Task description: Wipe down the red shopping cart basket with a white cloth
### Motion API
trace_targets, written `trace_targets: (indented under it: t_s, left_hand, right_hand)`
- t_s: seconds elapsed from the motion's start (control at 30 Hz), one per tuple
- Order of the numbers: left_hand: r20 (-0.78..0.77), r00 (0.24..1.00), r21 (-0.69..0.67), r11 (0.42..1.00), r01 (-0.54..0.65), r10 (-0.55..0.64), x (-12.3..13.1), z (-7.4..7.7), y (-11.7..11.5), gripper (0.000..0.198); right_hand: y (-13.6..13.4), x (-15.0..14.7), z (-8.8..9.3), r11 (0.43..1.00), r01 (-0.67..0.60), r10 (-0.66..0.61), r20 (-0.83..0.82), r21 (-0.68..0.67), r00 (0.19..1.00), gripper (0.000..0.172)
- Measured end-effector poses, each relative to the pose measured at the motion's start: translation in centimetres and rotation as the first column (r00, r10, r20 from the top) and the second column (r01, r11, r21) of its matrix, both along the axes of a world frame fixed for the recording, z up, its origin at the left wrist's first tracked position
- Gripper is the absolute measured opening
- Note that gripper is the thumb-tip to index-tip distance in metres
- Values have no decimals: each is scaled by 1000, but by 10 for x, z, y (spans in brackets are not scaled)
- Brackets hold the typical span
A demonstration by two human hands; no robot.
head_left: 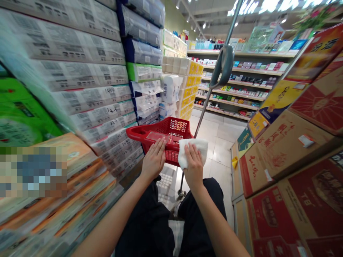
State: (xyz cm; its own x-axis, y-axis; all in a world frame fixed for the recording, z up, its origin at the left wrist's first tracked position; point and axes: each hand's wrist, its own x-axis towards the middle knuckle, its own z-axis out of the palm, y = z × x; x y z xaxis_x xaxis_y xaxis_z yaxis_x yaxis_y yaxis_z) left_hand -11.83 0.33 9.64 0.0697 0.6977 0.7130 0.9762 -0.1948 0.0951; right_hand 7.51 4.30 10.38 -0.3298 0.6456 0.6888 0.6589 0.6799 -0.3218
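Note:
A red plastic shopping basket (150,134) stands in front of me in a shop aisle, with a grey pull handle (224,64) rising from it. My left hand (154,159) lies flat on the basket's near rim, fingers stretched out. My right hand (193,165) presses a white cloth (199,145) against the basket's near right corner, fingers flat on the cloth. My dark trouser legs show below the hands.
Stacked packs of tissue and paper goods (88,85) wall the left side. Red and yellow cardboard cartons (294,153) are stacked on the right. Shelves of small goods (241,89) stand across the far end. Pale floor tiles (219,142) run down the aisle.

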Motion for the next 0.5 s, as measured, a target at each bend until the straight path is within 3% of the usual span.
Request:
trace_targets:
  t_s: [0.17,0.27,0.4,0.5]
  left_hand:
    - [18,1000,-9,1000,24,-24,-1,1,-1,62]
    - [20,999,-9,999,34,-34,-2,2,-3,65]
    - [11,1000,-9,1000,-4,5,2,2,-5,60]
    - [27,999,12,1000,-18,18,7,1,-3,58]
  right_hand:
    - [-8,-53,25,997,-38,50,184,-68,982,67]
    - [-5,-63,26,997,-73,78,185,-30,980,66]
    - [-7,-32,4,989,-119,110,105,86,988,58]
    - [4,5,-7,982,-131,142,-73,134,987,51]
